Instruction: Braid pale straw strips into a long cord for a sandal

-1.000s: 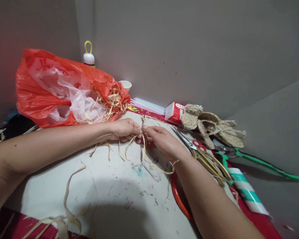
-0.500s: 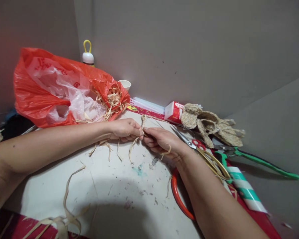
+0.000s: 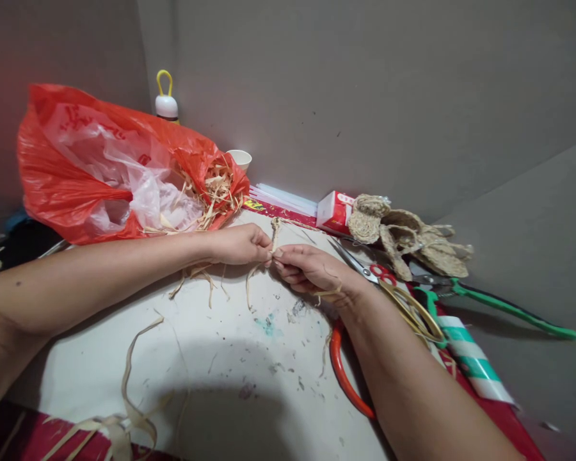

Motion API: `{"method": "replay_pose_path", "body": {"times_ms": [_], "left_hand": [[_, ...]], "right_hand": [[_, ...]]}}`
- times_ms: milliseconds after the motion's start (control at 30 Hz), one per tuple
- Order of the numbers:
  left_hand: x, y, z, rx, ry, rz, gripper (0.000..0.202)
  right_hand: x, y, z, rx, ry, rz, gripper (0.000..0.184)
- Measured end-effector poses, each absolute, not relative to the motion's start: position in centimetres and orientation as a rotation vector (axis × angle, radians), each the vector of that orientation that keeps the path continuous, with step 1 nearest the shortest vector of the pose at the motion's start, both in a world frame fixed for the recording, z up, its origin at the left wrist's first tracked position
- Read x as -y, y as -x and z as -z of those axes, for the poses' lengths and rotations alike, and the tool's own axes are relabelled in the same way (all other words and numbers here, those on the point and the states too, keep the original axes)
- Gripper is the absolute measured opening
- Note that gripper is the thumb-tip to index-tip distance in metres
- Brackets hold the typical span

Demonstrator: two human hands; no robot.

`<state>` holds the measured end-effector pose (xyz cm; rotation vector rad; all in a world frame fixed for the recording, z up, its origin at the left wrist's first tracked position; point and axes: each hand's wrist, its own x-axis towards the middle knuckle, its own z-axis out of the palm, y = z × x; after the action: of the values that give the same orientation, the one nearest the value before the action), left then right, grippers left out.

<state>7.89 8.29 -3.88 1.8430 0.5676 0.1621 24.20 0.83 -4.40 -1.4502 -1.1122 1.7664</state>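
Fingertip to fingertip over the table's far half, my left hand (image 3: pixel 244 244) and my right hand (image 3: pixel 307 267) both pinch a thin braided cord of dry straw-like strips (image 3: pixel 276 232). Its knotted upper end sticks up between them. Loose strip ends hang below my left hand, and one curls by my right palm. The fingers of both hands are closed, hiding the part of the cord they grip. Beyond my right wrist lie gold-handled scissors (image 3: pixel 408 307), blades pointing toward my hands. An orange-red curved handle (image 3: pixel 343 371) shows beneath my right forearm.
A red plastic bag (image 3: pixel 67 173) spilling dry strips fills the back left, near a white cup (image 3: pixel 240 159) and a bottle (image 3: pixel 166 105). Woven pieces (image 3: pixel 403 234), a red-white box (image 3: pixel 335 212), green-handled pruners (image 3: pixel 509 306) and a striped roll (image 3: pixel 475 358) line the right. Loose strips (image 3: pixel 129 371) lie front left.
Both hands keep their pinch on the straw cord. My right fingers have shifted slightly, with the thumb and forefinger nearer my left fingertips. The whole view has moved a little.
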Motion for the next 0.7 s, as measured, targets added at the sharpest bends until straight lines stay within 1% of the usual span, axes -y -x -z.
{"method": "replay_pose_path", "body": {"times_ms": [167, 333, 400, 467, 600, 700], "left_hand": [[-8.4, -7.8, 3.8, -0.583, -1.891, -0.177, 0.017], [-7.8, -7.9, 3.2, -0.728, -1.727, -0.062, 0.024], [-7.3, -8.1, 3.2, -0.794, -1.637, -0.054, 0.024], [-6.7, -8.3, 3.5, -0.823, -1.585, -0.075, 0.022], [-5.3, -8.6, 4.5, -0.819, -1.619, -0.130, 0.015], [-4.5, -8.5, 4.9, -0.826, -1.670, -0.203, 0.012]], "right_hand": [[-0.8, -23.9, 4.6, 1.107, 1.479, -1.684, 0.024], [-0.7, -22.9, 4.4, 1.091, 1.553, -1.570, 0.021], [-0.7, -22.5, 4.6, 1.076, 1.568, -1.531, 0.019], [-0.6, -22.1, 4.8, 1.050, 1.557, -1.509, 0.021], [-0.5, -21.6, 5.0, 1.001, 1.475, -1.521, 0.029], [-0.4, -21.4, 4.9, 0.989, 1.408, -1.549, 0.031]]}}
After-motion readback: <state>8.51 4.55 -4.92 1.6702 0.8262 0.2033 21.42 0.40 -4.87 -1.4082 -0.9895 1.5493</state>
